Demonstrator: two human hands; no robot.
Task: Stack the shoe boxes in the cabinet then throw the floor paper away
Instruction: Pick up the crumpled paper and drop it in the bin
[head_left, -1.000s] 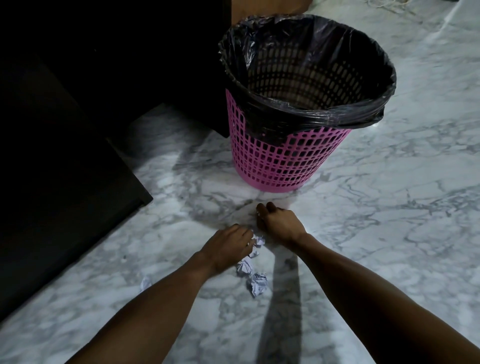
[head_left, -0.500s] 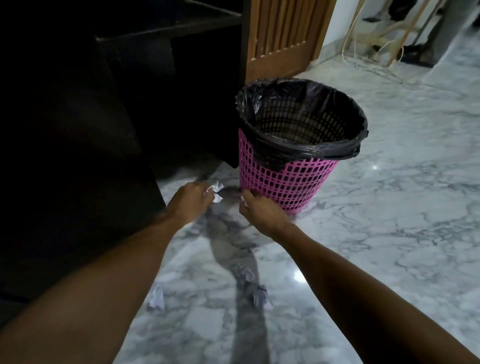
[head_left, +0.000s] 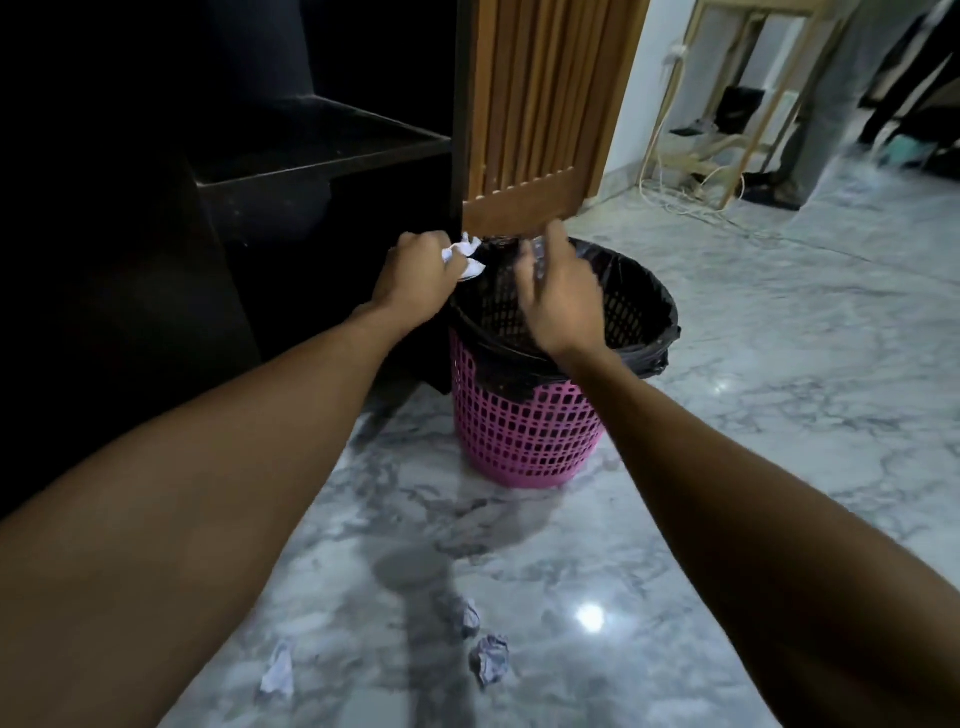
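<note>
- Head view, looking down along two bare forearms to a pink lattice bin (head_left: 524, 436) standing on the grey marble floor (head_left: 779, 415).
- Lined with a black bag (head_left: 644, 296) folded out over the rim.
- Set just beside the dark cabinet (head_left: 311, 208), under the lower edge of a slatted wooden door (head_left: 540, 104).
- At the bin's left rim: left hand (head_left: 415, 275), fingers clenched round a crumpled white paper (head_left: 467, 254) (part of it sticking out past the knuckles, toward the bin's mouth).
- Over the bin's opening: right hand (head_left: 561, 301), fingers straightened and spread, pointing away from the camera. Too blurred to tell whether anything small sits at the tips.
- Down on the floor, nearer the camera and well apart from the bin: a paper ball (head_left: 491, 665) with a second ball (head_left: 470, 616) just beside it, and a third ball (head_left: 278, 675) off to the left.
- Between those and the bin, the arms' shadow across the marble, plus a bright glint (head_left: 589, 618) to the right.
- Inside the cabinet, only a shelf edge showing; too dark to make out more.
- Far back on the right: pale cables (head_left: 675, 192) trailing over the floor by the wall, and a light wooden frame (head_left: 753, 104) behind them.
</note>
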